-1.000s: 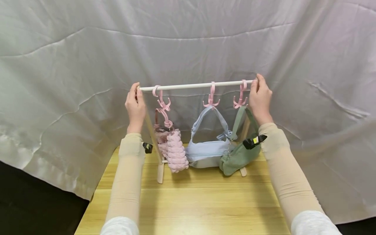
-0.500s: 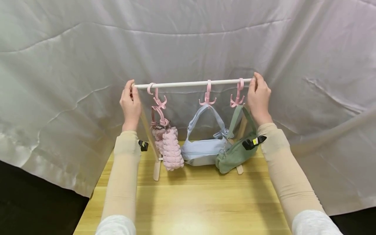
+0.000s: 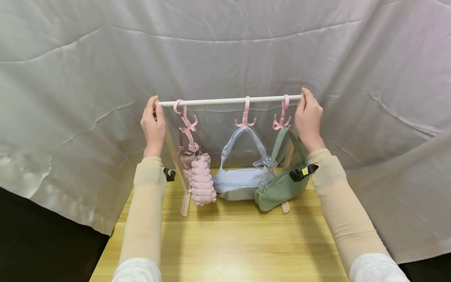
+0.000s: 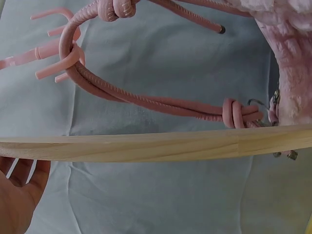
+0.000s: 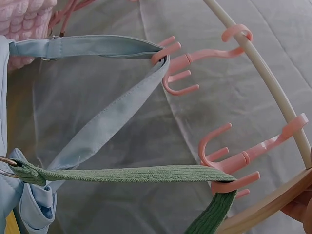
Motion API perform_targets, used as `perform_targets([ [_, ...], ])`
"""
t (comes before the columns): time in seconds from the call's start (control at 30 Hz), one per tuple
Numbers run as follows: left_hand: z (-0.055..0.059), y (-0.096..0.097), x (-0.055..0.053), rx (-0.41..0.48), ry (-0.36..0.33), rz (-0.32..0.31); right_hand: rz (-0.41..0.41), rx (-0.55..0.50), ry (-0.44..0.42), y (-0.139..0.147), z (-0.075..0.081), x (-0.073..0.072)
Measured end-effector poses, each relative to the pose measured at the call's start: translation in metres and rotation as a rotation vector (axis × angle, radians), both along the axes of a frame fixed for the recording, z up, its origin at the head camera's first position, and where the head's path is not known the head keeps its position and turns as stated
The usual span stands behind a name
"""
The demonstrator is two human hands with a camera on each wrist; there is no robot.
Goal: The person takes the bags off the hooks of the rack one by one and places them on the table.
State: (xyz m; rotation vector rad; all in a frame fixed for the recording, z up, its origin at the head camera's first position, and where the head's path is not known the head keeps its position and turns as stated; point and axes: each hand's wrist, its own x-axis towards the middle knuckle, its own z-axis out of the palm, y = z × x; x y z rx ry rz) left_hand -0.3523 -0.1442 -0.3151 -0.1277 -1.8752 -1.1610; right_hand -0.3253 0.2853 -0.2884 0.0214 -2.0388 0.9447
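Note:
A small clothes rack with a white rod (image 3: 215,101) and wooden legs (image 3: 177,164) stands on the table. My left hand (image 3: 154,127) grips its left top corner, thumb in front. At the right top corner, my right hand (image 3: 309,121) holds the other end. Pink hooks (image 3: 246,116) hang from the rod. A puffy pink bag (image 3: 203,182) hangs at left by a knotted cord strap (image 4: 146,103). Light blue is the middle bag (image 3: 241,178), and a green bag (image 3: 282,190) hangs at right. Another fluffy pink piece (image 3: 187,162) is partly hidden behind the puffy bag.
The rack's feet (image 3: 185,205) rest on a light wooden table (image 3: 232,243). A grey satin curtain (image 3: 218,66) hangs close behind and along both sides. Dark areas (image 3: 42,239) show beyond the table's left edge.
Both hands and the rack have shifted slightly to the left across the table, with the bags along. The grip at each end looks the same.

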Motion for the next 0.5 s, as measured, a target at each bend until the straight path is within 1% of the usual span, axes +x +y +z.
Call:
perform_targets([
  [0.13, -0.002, 0.003, 0.000, 0.006, 0.017, 0.000, 0.008, 0.006, 0.009, 0.004, 0.001, -0.008],
  [0.5, -0.006, 0.012, 0.003, 0.013, 0.059, 0.013, 0.023, -0.001, 0.013, 0.013, 0.001, -0.024],
])
